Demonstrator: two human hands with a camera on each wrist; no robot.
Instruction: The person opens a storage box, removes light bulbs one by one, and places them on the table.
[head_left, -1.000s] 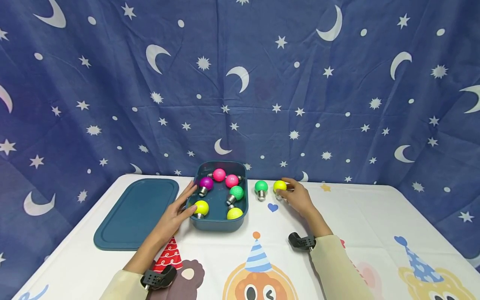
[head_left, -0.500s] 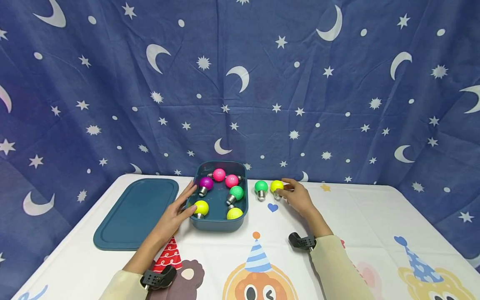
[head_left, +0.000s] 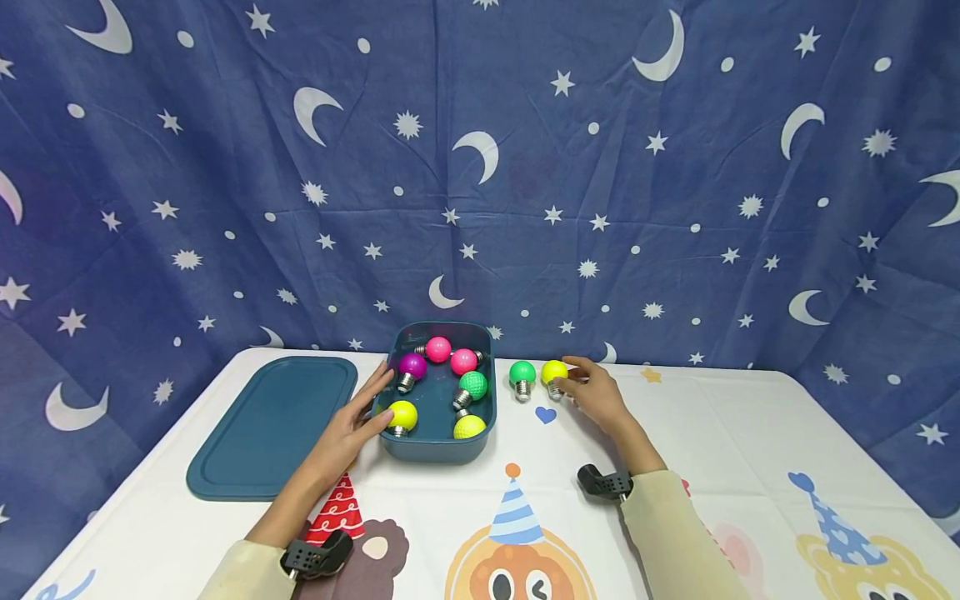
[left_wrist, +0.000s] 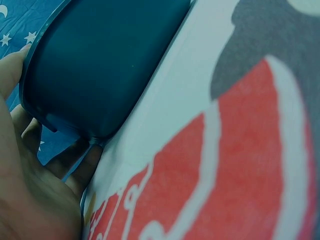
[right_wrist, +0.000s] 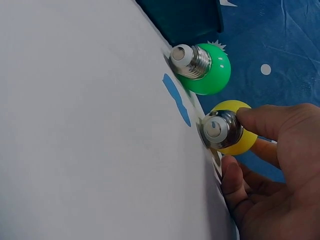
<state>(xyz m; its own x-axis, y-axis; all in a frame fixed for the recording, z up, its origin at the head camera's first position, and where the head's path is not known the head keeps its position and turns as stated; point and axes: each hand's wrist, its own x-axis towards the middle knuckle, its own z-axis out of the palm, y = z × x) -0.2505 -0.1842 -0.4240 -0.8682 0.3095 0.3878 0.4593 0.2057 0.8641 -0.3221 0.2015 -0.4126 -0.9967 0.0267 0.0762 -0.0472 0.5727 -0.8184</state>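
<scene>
My right hand (head_left: 596, 396) pinches a yellow light bulb (head_left: 554, 372) standing on the table right of the box, its silver screw base toward me. In the right wrist view the thumb lies against that base, with a finger behind the globe. Just left of it lies a green light bulb (head_left: 522, 375), untouched. My left hand (head_left: 347, 427) rests against the left wall of a dark blue-green box (head_left: 437, 451), fingers fairly straight along the outside and thumb at the rim. Inside are several bulbs, among them a purple one (head_left: 412, 367) and a textured green one (head_left: 473, 385).
A flat blue-green lid (head_left: 273, 429) lies left of the box. The table is covered by a white cloth (head_left: 720, 425) printed with cartoon animals. Behind the table's far edge hangs a blue curtain (head_left: 525, 167) with moons and stars.
Over the first half second the yellow bulb at my right hand shifted slightly left, toward the green one, and came more upright. Since then it has stayed put. My left hand and the box have not moved.
</scene>
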